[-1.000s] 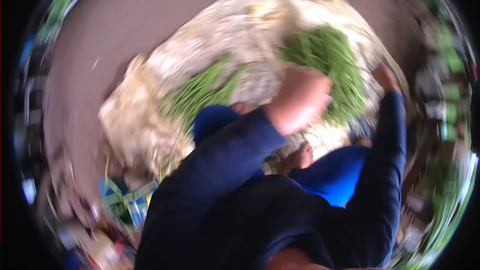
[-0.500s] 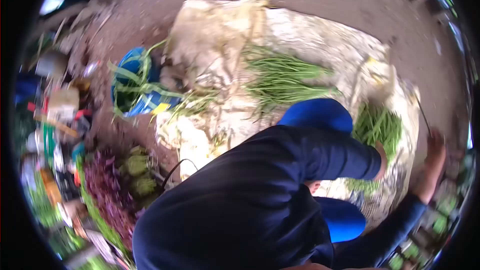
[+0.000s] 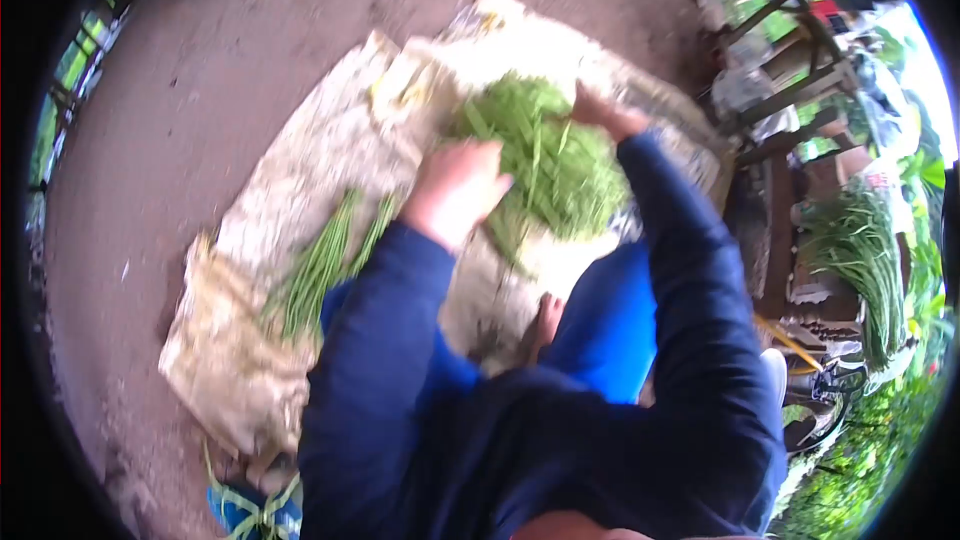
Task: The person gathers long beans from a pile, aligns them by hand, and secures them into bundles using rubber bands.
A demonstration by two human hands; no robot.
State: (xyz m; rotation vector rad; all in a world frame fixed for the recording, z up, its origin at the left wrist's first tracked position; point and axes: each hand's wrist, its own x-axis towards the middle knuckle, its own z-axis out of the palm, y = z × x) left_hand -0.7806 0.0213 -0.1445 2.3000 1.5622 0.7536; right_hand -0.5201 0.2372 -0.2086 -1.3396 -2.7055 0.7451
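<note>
A loose heap of thin green long beans point(image 3: 560, 175) lies on the pale sacking. My left hand point(image 3: 460, 185) is at the heap's left edge, its fingers curled in and the thumb toward the beans; what it holds is hidden. At the heap's upper right is my right hand point(image 3: 603, 115), fingers closed, with anything inside them too blurred to name. To the left, a neater row of long green beans point(image 3: 325, 265) lies partly behind my left sleeve.
Under the beans spreads a worn sack sheet point(image 3: 270, 200) on bare soil point(image 3: 150, 140). A blue container point(image 3: 235, 510) with green strips stands bottom left. Wooden furniture point(image 3: 785, 150) is on the right, near another bundle of long greens point(image 3: 870, 265). Blue-clad knees point(image 3: 605, 320) border the sheet.
The view has swung right. My left hand has come off the beans it was reaching into, and my right hand has come in from the side to the heap; its thin dark strip no longer shows.
</note>
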